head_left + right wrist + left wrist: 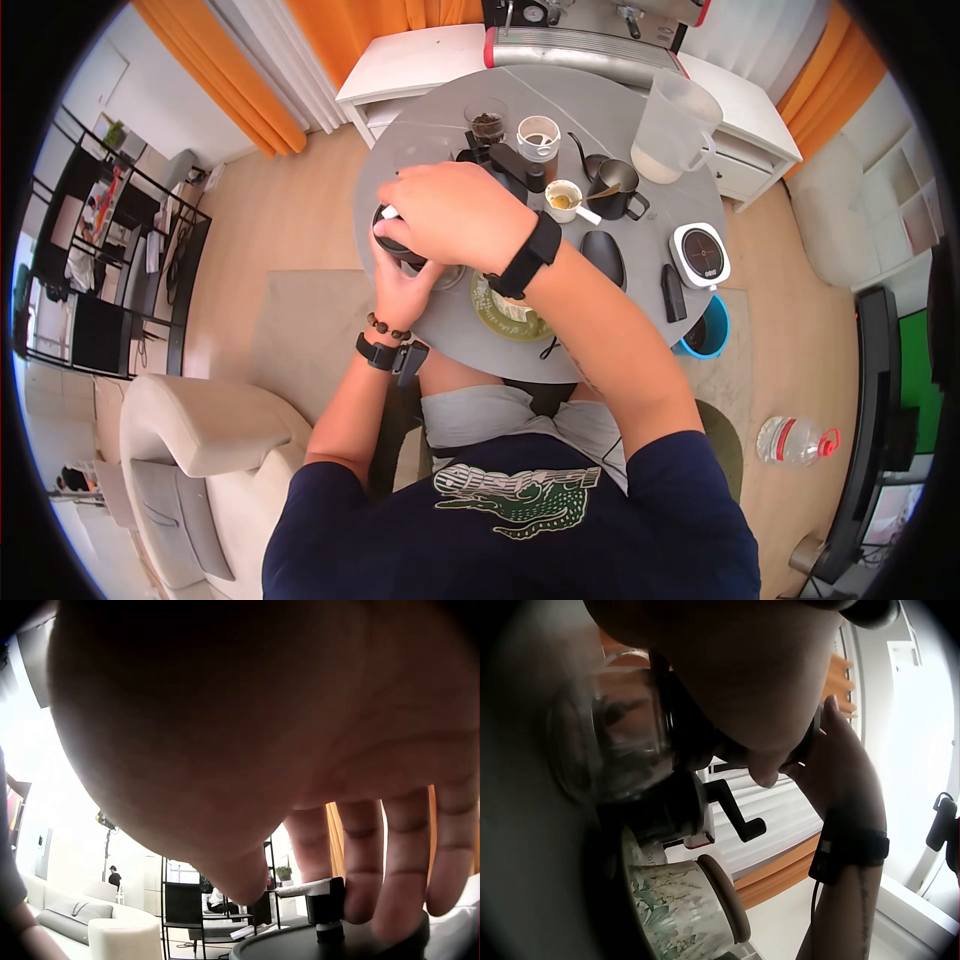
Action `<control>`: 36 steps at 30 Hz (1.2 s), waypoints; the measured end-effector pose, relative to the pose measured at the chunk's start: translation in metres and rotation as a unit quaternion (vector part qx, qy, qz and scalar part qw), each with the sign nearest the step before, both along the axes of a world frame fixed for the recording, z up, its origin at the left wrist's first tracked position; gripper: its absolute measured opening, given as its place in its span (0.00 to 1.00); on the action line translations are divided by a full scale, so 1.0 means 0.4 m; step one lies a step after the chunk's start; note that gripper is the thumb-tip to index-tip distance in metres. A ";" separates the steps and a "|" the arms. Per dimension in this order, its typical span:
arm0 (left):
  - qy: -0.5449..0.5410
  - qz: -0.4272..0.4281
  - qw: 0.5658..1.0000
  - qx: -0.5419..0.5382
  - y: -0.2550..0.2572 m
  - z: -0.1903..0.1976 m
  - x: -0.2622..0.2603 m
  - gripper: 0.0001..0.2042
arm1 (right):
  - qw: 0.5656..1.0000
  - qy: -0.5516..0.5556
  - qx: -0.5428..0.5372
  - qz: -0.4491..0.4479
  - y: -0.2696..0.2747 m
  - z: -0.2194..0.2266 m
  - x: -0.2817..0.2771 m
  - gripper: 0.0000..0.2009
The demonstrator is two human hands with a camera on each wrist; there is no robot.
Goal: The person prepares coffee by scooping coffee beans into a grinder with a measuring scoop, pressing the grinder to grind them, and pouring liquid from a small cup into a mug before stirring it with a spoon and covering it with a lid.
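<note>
A dark container with a round black lid (274,941) is between my hands at the table's left side; a small black-and-white lever (315,900) stands on the lid. My left hand (402,295) grips the container from below and beside it. Stretched over the lid is my right hand (455,215), its fingers fairly straight and their tips at the lid beside the lever. In the left wrist view, a clear glass jar (626,731) shows below the dark part. A hand grinder (667,806) with a black crank stands close by, along with a leaf-patterned cup (682,907).
On the grey round table (640,300) stand a glass of dark grounds (487,125), a white dripper (538,138), a gooseneck kettle (612,180), a white handled cup (566,202), a large clear pitcher (675,125) and a white scale (700,255). A blue bin (715,330) sits beside it.
</note>
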State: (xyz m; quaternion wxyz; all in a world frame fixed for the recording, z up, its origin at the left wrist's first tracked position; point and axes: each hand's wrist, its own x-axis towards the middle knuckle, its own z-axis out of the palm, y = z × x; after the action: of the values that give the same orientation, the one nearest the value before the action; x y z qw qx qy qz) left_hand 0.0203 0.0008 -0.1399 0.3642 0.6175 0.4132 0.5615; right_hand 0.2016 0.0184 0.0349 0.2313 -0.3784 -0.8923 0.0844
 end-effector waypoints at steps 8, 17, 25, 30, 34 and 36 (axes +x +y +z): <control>-0.010 0.075 0.997 0.014 -0.009 -0.009 0.029 0.52 | 0.996 0.033 0.047 -0.074 -0.013 -0.027 -0.041 0.14; 0.150 0.199 0.964 0.088 -0.026 -0.018 0.053 0.52 | 0.981 0.032 0.090 -0.167 -0.046 -0.057 -0.125 0.09; 0.008 0.108 0.993 0.040 -0.040 0.048 0.050 0.51 | 0.991 0.039 0.042 -0.119 -0.057 -0.029 -0.091 0.13; 0.026 0.117 0.991 0.065 -0.032 0.053 0.048 0.44 | 0.995 0.029 0.041 -0.084 -0.060 -0.019 -0.071 0.15; -0.036 0.148 0.988 0.031 -0.035 0.051 0.056 0.45 | 0.996 0.009 0.057 -0.064 -0.072 -0.022 -0.060 0.12; -0.001 0.156 0.986 0.051 -0.037 0.042 0.055 0.46 | 0.996 -0.001 0.059 -0.062 -0.070 -0.021 -0.059 0.11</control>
State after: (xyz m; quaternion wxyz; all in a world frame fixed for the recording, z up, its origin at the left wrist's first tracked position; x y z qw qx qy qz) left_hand 0.0425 -0.0141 -0.1230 0.2405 0.5623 0.4751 0.6326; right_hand 0.1781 -0.0095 0.0267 0.2573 -0.4187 -0.8708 0.0165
